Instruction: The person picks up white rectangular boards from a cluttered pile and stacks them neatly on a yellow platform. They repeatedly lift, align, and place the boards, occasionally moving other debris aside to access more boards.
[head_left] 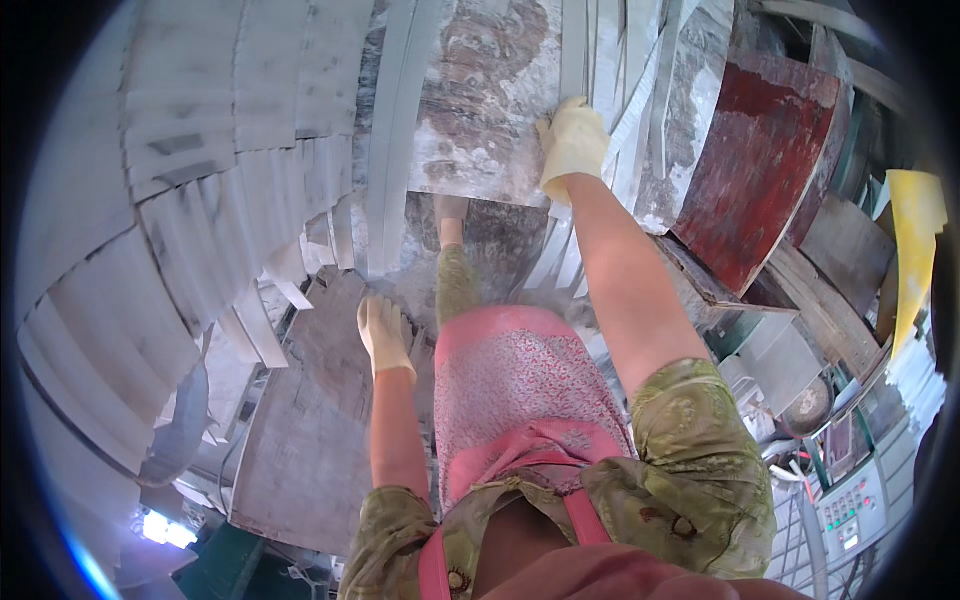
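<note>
My right hand (575,147), in a cream rubber glove, is closed at the right edge of a worn board (488,95) with patchy white and brown stains. Its thumb lies toward the board, and the fingertips are partly hidden. Pale narrow strips (612,60) run close beside this hand. Lower and to the left, my left hand (384,335) wears a matching glove and holds nothing; its fingers stretch forward, a little apart. Beneath it lies a dusty brown panel (310,400). A long grey strip (390,150) runs past the board's left side.
Stacked pale sheets (230,170) cover the left side, with several short strips sticking out. On the right stand a dark red panel (750,170), a curved yellow sheet (915,240) and a control box (852,510) with buttons. My foot (451,208) is below the board's near edge.
</note>
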